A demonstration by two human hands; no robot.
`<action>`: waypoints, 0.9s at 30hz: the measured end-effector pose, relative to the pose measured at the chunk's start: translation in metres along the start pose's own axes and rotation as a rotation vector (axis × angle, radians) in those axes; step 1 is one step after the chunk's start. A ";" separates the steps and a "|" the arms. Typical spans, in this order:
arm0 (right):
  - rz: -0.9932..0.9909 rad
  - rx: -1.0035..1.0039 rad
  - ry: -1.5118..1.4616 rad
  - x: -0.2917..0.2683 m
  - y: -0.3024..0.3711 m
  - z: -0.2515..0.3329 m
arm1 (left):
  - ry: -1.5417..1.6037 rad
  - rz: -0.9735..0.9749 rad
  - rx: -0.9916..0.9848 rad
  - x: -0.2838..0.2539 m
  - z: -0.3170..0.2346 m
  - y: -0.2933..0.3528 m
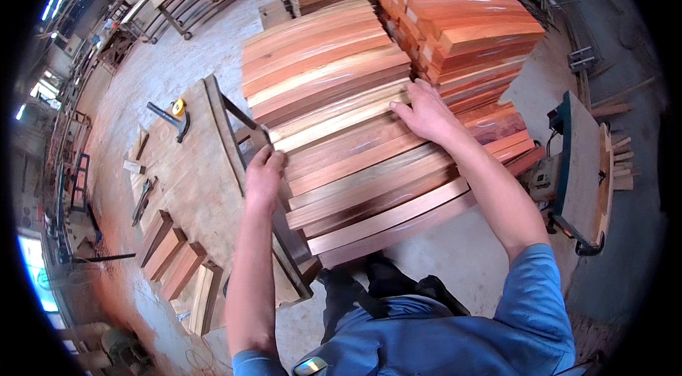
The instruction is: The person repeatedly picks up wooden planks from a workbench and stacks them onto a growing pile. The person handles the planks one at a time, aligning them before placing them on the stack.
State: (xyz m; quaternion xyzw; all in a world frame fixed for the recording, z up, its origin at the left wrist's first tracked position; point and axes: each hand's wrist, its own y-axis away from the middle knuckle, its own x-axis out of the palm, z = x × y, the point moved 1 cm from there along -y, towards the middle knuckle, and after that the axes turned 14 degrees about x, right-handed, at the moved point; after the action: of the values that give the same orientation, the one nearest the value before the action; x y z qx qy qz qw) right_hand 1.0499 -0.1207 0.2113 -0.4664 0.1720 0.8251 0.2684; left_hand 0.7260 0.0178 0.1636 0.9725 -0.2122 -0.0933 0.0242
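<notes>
In front of me lies a stack of wooden boards (369, 195), set side by side in reddish, brown and pale tones. My left hand (264, 173) is closed at the left end of a pale wooden board (337, 122) in the middle of the stack. At that board's other end is my right hand (428, 114), its thumb on the near side and its fingers curled over the far side. The fingertips of both hands are partly hidden.
Left of the stack, a worn wooden table (206, 184) carries a hammer (174, 122), a yellow tape measure (178, 106), pliers (144, 200) and several short wood blocks (183, 269). A taller stack of reddish timber (462, 13) rises behind. An upright machine (579, 170) stands at right.
</notes>
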 end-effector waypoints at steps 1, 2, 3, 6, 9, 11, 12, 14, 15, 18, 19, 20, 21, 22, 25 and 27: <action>0.036 0.062 0.024 0.003 -0.005 0.005 | 0.031 -0.052 0.004 0.006 0.003 -0.003; 0.066 0.080 -0.001 0.007 -0.010 0.002 | -0.019 -0.069 0.010 0.008 0.009 -0.009; 0.059 0.087 0.000 0.013 -0.017 -0.002 | -0.068 -0.086 0.016 0.008 0.012 -0.014; 0.056 0.162 -0.019 0.019 -0.026 -0.003 | -0.074 -0.094 -0.002 0.010 0.011 -0.020; 0.029 0.188 -0.078 0.020 -0.033 -0.003 | -0.117 -0.126 0.060 0.008 0.026 -0.028; 0.044 0.248 -0.153 0.021 -0.037 0.001 | -0.073 -0.152 0.107 0.003 0.039 -0.035; 0.066 0.276 -0.233 0.020 -0.035 0.003 | -0.051 -0.166 0.132 0.000 0.045 -0.036; 0.105 0.304 -0.332 0.011 -0.028 0.010 | -0.003 -0.245 0.082 0.003 0.034 -0.030; 0.125 0.300 -0.353 0.004 -0.022 0.015 | 0.020 -0.285 0.057 0.002 0.026 -0.025; 0.103 0.279 -0.464 0.001 -0.009 0.018 | 0.055 -0.287 0.049 -0.008 0.012 -0.010; 0.085 0.263 -0.509 0.001 -0.006 0.020 | 0.104 -0.306 0.069 -0.015 0.016 -0.005; 0.065 0.237 -0.560 0.001 0.000 0.024 | 0.152 -0.326 0.089 -0.023 0.021 0.001; 0.047 0.209 -0.610 0.002 0.008 0.029 | 0.200 -0.347 0.109 -0.029 0.025 0.008; 0.025 0.181 -0.660 0.001 0.014 0.033 | 0.229 -0.349 0.122 -0.033 0.015 0.017; -0.052 0.153 -0.795 0.015 0.019 0.033 | 0.270 -0.375 0.169 -0.049 0.021 0.037; -0.002 0.163 -0.941 0.018 0.019 0.040 | 0.330 -0.409 0.194 -0.056 0.019 0.053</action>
State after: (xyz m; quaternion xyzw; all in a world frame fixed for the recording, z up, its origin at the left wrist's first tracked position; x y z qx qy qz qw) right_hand 1.0033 -0.1092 0.2165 -0.0197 0.0954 0.9302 0.3538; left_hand 0.6504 -0.0070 0.1588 0.9949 -0.0125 0.0841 -0.0540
